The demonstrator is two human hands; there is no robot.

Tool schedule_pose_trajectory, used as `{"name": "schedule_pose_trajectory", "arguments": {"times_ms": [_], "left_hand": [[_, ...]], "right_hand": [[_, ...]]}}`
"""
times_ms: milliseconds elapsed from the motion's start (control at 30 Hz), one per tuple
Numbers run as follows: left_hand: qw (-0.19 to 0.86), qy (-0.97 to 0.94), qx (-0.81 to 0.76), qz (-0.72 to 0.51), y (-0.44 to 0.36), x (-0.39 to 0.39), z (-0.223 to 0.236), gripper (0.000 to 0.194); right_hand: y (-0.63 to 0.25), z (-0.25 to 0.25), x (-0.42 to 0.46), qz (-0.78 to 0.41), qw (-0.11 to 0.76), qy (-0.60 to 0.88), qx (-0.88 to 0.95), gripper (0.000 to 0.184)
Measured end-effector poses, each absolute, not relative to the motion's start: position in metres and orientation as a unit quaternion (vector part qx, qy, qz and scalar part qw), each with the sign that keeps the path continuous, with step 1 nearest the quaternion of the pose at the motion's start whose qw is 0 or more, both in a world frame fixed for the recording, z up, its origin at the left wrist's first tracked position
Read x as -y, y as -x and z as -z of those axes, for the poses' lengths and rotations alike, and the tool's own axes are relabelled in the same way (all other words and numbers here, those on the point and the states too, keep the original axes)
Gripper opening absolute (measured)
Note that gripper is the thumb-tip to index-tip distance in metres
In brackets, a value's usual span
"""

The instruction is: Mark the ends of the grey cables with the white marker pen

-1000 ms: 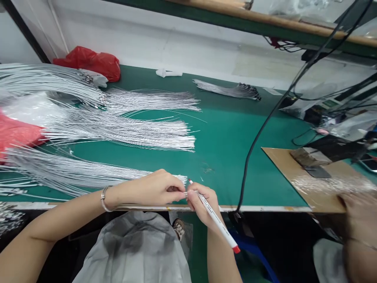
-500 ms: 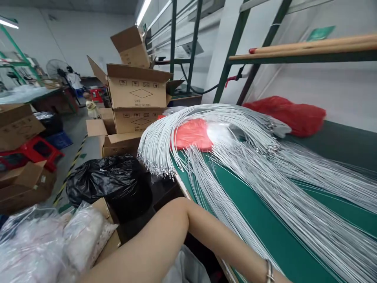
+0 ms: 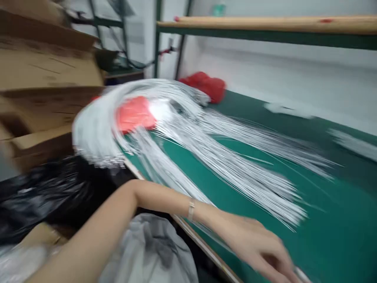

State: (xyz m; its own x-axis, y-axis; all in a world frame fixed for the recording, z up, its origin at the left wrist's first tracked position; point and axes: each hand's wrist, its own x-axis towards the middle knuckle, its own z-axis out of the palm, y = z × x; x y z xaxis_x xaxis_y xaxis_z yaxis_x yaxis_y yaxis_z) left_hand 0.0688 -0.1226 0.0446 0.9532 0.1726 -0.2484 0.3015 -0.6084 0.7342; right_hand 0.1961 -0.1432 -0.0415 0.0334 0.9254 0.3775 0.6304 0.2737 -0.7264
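My left hand point(image 3: 259, 245) is over the near edge of the green table point(image 3: 332, 220), at the lower right, with a bracelet point(image 3: 191, 209) on its wrist. Its fingers are curled and blurred by motion. A small white piece point(image 3: 302, 275) shows at the fingertips, too blurred to name. From beneath the forearm runs the nearest bundle of thin white cables point(image 3: 173, 169). Beyond it lies a larger bundle of cables point(image 3: 235, 169), its loose ends pointing right. My right hand is out of view.
A red plastic bag point(image 3: 134, 114) lies among the cables, whose looped part hangs over the table's left end. Cardboard boxes point(image 3: 50, 70) and a black plastic bag point(image 3: 59, 192) stand at the left. A wooden-edged shelf point(image 3: 265, 24) runs above the table.
The view has swung right and closer to the table, so the scene has shifted left. My left hand, out of frame before, is now visible at the lower right.
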Motion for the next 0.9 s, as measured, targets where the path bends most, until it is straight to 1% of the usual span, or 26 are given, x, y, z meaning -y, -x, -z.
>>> {"name": "schedule_pose_trajectory", "arguments": {"times_ms": [33, 67, 133, 300, 400, 467, 533, 600, 767, 833, 900], "left_hand": [[0.428, -0.898, -0.105, 0.023, -0.069, 0.116, -0.044, 0.023], [0.427, -0.897, -0.111, -0.016, -0.07, 0.111, -0.043, 0.022], [0.437, -0.888, -0.127, -0.065, -0.072, 0.104, -0.04, 0.021], [0.463, -0.867, -0.17, -0.073, -0.075, 0.105, -0.037, 0.025], [0.503, -0.844, -0.182, -0.046, -0.078, 0.102, -0.035, 0.027], [0.539, -0.82, -0.192, -0.031, -0.079, 0.098, -0.034, 0.029], [0.568, -0.8, -0.196, -0.016, -0.079, 0.093, -0.035, 0.03], [0.58, -0.792, -0.19, -0.006, -0.08, 0.091, -0.038, 0.03], [0.564, -0.802, -0.195, -0.002, -0.083, 0.096, -0.042, 0.031], [0.545, -0.813, -0.207, -0.016, -0.085, 0.098, -0.041, 0.033], [0.522, -0.826, -0.21, -0.022, -0.087, 0.099, -0.039, 0.035]], "right_hand": [[-0.215, 0.039, 0.163, -0.154, 0.438, 0.596, 0.655, 0.04], [-0.228, 0.037, 0.182, -0.146, 0.451, 0.604, 0.641, 0.041], [-0.236, 0.034, 0.202, -0.158, 0.475, 0.598, 0.626, 0.043], [-0.234, 0.035, 0.19, -0.243, 0.504, 0.577, 0.595, 0.042], [-0.234, 0.038, 0.192, -0.255, 0.557, 0.567, 0.551, 0.03], [-0.234, 0.041, 0.199, -0.221, 0.598, 0.575, 0.513, 0.025], [-0.233, 0.044, 0.205, -0.168, 0.609, 0.584, 0.509, 0.03], [-0.229, 0.047, 0.207, -0.121, 0.598, 0.576, 0.544, 0.035], [-0.222, 0.052, 0.204, -0.016, 0.592, 0.552, 0.587, 0.047], [-0.222, 0.052, 0.205, 0.027, 0.577, 0.56, 0.594, 0.048], [-0.226, 0.05, 0.207, 0.038, 0.561, 0.577, 0.592, 0.044]]}}
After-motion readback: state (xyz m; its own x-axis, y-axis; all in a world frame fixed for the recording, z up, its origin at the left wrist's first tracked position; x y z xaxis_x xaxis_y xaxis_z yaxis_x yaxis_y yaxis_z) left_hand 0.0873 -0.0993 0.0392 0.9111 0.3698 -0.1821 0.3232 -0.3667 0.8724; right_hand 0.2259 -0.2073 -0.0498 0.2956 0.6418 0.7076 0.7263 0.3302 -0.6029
